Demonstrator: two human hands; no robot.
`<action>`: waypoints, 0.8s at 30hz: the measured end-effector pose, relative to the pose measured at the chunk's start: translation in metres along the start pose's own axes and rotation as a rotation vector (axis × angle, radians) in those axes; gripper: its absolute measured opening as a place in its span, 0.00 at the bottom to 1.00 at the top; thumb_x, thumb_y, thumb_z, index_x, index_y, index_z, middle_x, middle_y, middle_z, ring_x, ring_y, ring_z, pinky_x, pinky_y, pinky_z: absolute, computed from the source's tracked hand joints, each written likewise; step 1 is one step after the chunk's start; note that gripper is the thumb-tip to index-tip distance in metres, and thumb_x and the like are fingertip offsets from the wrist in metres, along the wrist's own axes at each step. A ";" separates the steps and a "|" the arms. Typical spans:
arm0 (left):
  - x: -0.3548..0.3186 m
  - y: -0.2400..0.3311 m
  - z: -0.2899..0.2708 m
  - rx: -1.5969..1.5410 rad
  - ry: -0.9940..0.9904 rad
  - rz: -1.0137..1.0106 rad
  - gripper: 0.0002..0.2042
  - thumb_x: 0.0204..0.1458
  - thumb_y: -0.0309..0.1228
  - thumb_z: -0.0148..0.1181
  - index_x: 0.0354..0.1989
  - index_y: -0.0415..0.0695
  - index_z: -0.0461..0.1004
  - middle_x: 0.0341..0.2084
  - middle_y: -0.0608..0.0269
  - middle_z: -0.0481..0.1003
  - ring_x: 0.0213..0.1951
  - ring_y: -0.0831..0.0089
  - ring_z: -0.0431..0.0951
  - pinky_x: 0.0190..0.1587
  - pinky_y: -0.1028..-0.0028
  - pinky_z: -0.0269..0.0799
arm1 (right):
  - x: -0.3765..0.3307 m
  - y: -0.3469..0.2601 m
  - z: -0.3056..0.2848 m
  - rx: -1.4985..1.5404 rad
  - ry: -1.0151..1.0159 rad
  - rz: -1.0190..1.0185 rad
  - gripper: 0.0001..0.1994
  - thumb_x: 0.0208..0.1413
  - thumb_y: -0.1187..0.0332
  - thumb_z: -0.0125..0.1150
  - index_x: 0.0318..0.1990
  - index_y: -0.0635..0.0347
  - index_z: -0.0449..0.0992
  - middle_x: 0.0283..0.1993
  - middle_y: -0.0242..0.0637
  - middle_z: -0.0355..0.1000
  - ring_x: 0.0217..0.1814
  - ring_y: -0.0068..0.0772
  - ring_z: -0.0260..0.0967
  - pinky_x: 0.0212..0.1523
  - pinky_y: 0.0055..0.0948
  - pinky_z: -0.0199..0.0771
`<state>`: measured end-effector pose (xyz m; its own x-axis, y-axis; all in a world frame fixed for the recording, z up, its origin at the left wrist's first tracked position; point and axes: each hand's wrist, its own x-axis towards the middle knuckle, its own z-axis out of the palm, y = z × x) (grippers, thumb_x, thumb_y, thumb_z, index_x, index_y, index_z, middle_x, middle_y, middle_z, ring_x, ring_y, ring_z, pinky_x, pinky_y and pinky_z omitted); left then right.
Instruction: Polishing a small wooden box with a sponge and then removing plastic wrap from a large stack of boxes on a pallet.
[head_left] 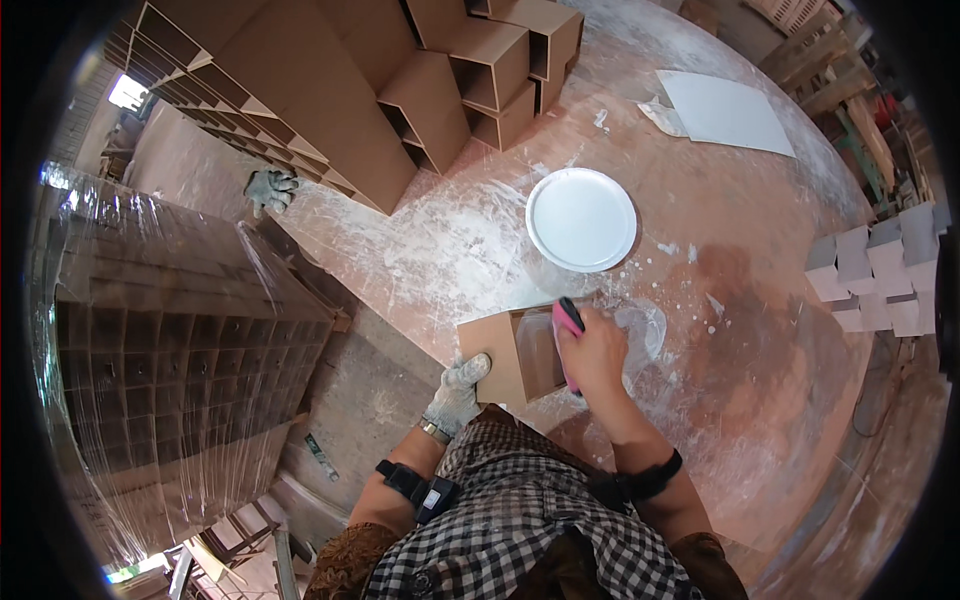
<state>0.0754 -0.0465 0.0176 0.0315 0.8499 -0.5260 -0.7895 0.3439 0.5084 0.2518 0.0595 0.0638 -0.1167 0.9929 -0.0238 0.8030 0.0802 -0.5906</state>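
Near the table's front edge, a small brown open-ended box (490,352) is tilted in front of me. My left hand (457,394), in a pale work glove, grips its left side with the thumb on the near face. My bare right hand (594,355) is closed around a pink-and-black tool (570,318) at the box's open right end. What the tool's working edge looks like is hidden by the hand. Just beyond the box lies a round white tub or lid (582,222), with its surface whitish all over.
White smears cover the reddish table (740,400). Stacked brown boxes (430,110) stand at the far left, with a loose grey glove (270,190) beside them. A white sheet (728,110) lies far right. Film-wrapped boxes (180,350) stand left; pale boxes (880,270) are at right.
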 end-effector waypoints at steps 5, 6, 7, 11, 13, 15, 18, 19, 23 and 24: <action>0.002 -0.005 -0.008 -0.073 -0.035 -0.010 0.26 0.48 0.33 0.64 0.55 0.40 0.64 0.45 0.59 0.73 0.45 0.67 0.76 0.46 0.68 0.76 | 0.012 -0.013 0.003 0.224 -0.008 -0.086 0.08 0.44 0.66 0.62 0.29 0.61 0.74 0.24 0.50 0.71 0.29 0.53 0.71 0.30 0.44 0.69; 0.002 -0.005 -0.008 -0.083 -0.051 0.001 0.26 0.48 0.34 0.64 0.55 0.40 0.64 0.45 0.59 0.73 0.46 0.66 0.75 0.47 0.67 0.75 | 0.007 -0.019 0.003 0.343 0.008 -0.129 0.08 0.43 0.66 0.63 0.29 0.61 0.75 0.24 0.50 0.71 0.29 0.52 0.71 0.30 0.42 0.69; 0.003 -0.003 -0.008 -0.057 -0.031 -0.009 0.26 0.48 0.34 0.64 0.55 0.40 0.64 0.46 0.59 0.72 0.47 0.66 0.75 0.47 0.67 0.75 | 0.004 -0.025 0.003 0.462 0.023 -0.171 0.08 0.43 0.67 0.64 0.30 0.61 0.75 0.25 0.50 0.72 0.29 0.52 0.71 0.29 0.40 0.70; 0.002 -0.005 -0.008 -0.058 -0.032 -0.030 0.27 0.48 0.34 0.63 0.56 0.40 0.63 0.47 0.57 0.72 0.49 0.65 0.73 0.49 0.64 0.73 | 0.007 -0.034 -0.003 0.750 -0.204 -0.201 0.10 0.43 0.69 0.65 0.35 0.60 0.77 0.25 0.45 0.72 0.26 0.42 0.72 0.29 0.31 0.70; 0.003 -0.008 -0.017 -0.078 -0.017 -0.028 0.27 0.48 0.34 0.63 0.56 0.40 0.63 0.47 0.56 0.71 0.49 0.65 0.73 0.49 0.63 0.73 | 0.008 -0.026 -0.006 0.666 -0.290 -0.311 0.11 0.43 0.69 0.65 0.36 0.59 0.77 0.25 0.42 0.72 0.26 0.39 0.72 0.29 0.31 0.70; 0.004 -0.010 -0.023 -0.080 0.065 -0.026 0.27 0.47 0.33 0.63 0.57 0.41 0.63 0.47 0.56 0.71 0.48 0.64 0.74 0.50 0.63 0.73 | 0.003 -0.023 -0.018 0.546 -0.441 -0.397 0.11 0.42 0.70 0.65 0.36 0.59 0.77 0.27 0.41 0.73 0.28 0.40 0.72 0.30 0.32 0.71; -0.003 -0.005 -0.016 -0.173 -0.002 -0.093 0.28 0.47 0.34 0.64 0.57 0.42 0.63 0.47 0.56 0.71 0.48 0.63 0.73 0.50 0.62 0.73 | -0.015 -0.009 -0.021 0.584 -0.509 -0.590 0.12 0.41 0.70 0.65 0.36 0.57 0.76 0.31 0.38 0.73 0.31 0.43 0.71 0.32 0.34 0.71; -0.002 -0.005 -0.016 -0.168 0.014 -0.083 0.28 0.46 0.34 0.64 0.57 0.42 0.63 0.48 0.56 0.71 0.48 0.63 0.73 0.50 0.62 0.73 | -0.017 -0.008 -0.023 0.601 -0.533 -0.620 0.12 0.41 0.69 0.66 0.36 0.56 0.76 0.31 0.38 0.73 0.31 0.43 0.71 0.32 0.34 0.71; -0.005 0.001 -0.004 -0.161 0.031 -0.081 0.29 0.47 0.33 0.64 0.57 0.41 0.62 0.49 0.56 0.71 0.49 0.63 0.73 0.51 0.62 0.72 | -0.008 -0.014 -0.022 0.459 -0.441 -0.449 0.09 0.42 0.69 0.65 0.33 0.56 0.75 0.29 0.38 0.72 0.31 0.45 0.71 0.32 0.37 0.70; -0.006 0.003 0.000 -0.162 0.025 -0.090 0.28 0.47 0.33 0.64 0.57 0.41 0.62 0.49 0.56 0.71 0.49 0.63 0.73 0.51 0.62 0.72 | -0.004 -0.017 -0.017 0.433 -0.342 -0.399 0.09 0.42 0.68 0.65 0.33 0.56 0.75 0.29 0.39 0.72 0.31 0.45 0.71 0.31 0.37 0.70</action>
<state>0.0725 -0.0511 0.0222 0.0929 0.8077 -0.5822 -0.8728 0.3474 0.3428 0.2491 0.0556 0.0876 -0.5909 0.8051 0.0517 0.3615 0.3216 -0.8751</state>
